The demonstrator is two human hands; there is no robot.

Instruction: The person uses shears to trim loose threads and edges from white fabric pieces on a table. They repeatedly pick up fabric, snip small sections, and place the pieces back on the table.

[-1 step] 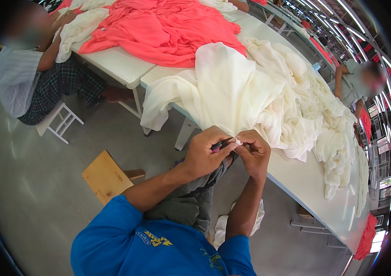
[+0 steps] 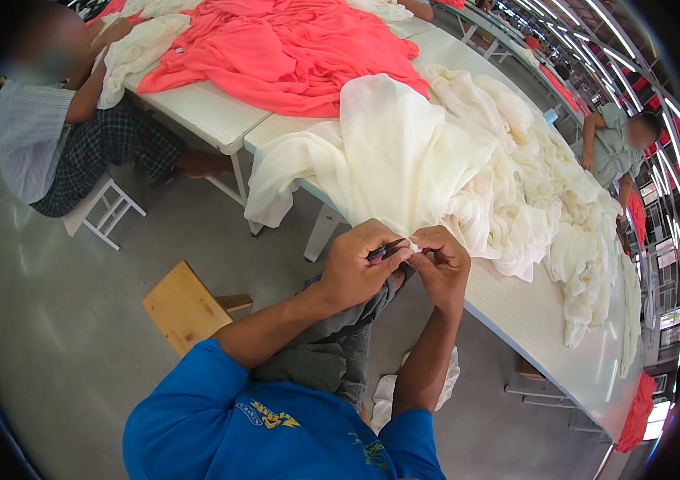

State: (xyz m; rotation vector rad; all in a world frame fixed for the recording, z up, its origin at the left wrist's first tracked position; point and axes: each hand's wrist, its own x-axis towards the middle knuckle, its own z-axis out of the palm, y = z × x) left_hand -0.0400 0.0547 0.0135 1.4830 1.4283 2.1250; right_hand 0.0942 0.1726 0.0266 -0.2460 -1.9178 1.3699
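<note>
White cloth (image 2: 142,56) drapes by the hands of a co-worker (image 2: 32,152), who sits on a white stool (image 2: 88,196) at far left. A wooden stool (image 2: 184,308) comes next, then coral cloth (image 2: 276,56) heaped on the surface (image 2: 212,120). Over the near edge hangs cream cloth (image 2: 392,152), its gathered end drawn up to the person's hands.

The left hand (image 2: 360,260) is closed around a small dark tool (image 2: 378,255) — snips, perhaps — with the blade right at that gathered end. The right hand (image 2: 442,264) pinches the end between thumb and fingers, its tips all but touching the left's. With the blade so near, a slip of the left hand could nick the fabric or a fingertip; a slack pinch could let the thin end slide free. Pulling hard might drag folds off the cream heap (image 2: 532,176) to the right — it crowds so close that separate pieces cannot be told apart. Another co-worker (image 2: 614,148) is at far right.
</note>
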